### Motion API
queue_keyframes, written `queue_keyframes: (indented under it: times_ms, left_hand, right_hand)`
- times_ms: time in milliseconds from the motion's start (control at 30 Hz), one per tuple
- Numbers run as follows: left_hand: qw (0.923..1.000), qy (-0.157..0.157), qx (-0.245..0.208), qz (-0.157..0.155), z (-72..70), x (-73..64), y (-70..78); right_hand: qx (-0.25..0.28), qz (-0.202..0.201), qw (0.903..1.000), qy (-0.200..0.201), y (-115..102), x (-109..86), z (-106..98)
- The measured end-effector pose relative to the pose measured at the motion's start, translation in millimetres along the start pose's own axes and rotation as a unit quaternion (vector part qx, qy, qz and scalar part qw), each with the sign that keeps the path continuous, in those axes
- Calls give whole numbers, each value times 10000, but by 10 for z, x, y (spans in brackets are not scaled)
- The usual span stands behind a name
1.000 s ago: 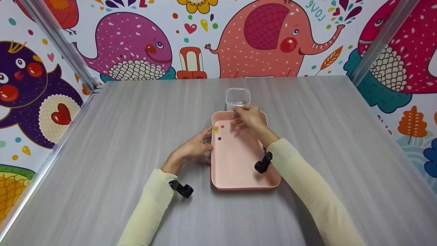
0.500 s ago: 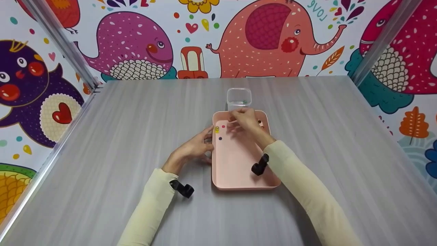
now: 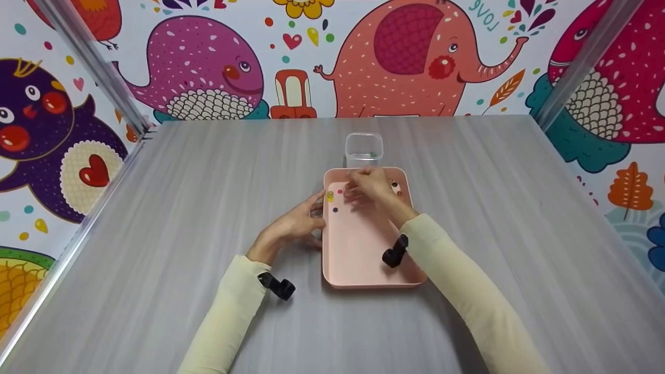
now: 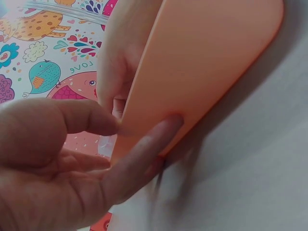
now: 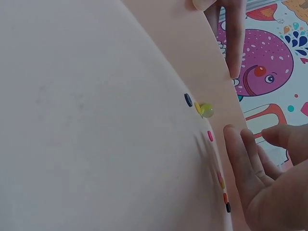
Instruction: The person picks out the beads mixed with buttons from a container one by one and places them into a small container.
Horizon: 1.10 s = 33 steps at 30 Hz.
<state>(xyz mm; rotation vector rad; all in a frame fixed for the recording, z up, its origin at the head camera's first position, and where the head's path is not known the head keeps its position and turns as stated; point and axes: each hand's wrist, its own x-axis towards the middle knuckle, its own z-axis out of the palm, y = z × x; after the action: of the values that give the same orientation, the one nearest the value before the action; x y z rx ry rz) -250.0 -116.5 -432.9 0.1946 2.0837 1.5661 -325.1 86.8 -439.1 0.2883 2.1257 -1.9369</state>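
Note:
A shallow pink tray (image 3: 363,249) lies on the table, small coloured button-like discs at its far end. My left hand (image 3: 293,223) rests against its left wall; in the left wrist view its fingertips (image 4: 173,122) touch the outside. Over the far end hovers my right hand (image 3: 374,184), fingers loosely extended and nothing visible between them in the right wrist view. Near its fingertips are a pink disc (image 5: 210,136), a dark blue disc (image 5: 188,100) and a yellow-green bead (image 5: 207,110). A black disc (image 3: 395,184) and an orange one (image 3: 399,193) sit to its right.
Just beyond the tray's far edge stands a clear plastic container (image 3: 363,145) with a bit of green inside. The grey table (image 3: 208,182) runs back to a wall printed with cartoon animals (image 3: 400,67).
My right hand has come back from beside the clear container, slightly left and lower over the tray, uncovering the black and orange discs. The left hand stays at the tray wall.

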Motion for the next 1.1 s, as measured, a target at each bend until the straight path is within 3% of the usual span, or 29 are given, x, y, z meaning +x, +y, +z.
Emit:
queue_keyframes:
  times_ms: [367, 1100]
  left_hand:
    - [9999, -66, -114, -8, -13, 6, -9]
    - [9998, -72, -159, -3, -6, -10, 3]
  right_hand:
    - [-244, 40, 9985, -498, 45, -6, 31]
    - [-928, -18, 9926, -786, 82, -36, 115]
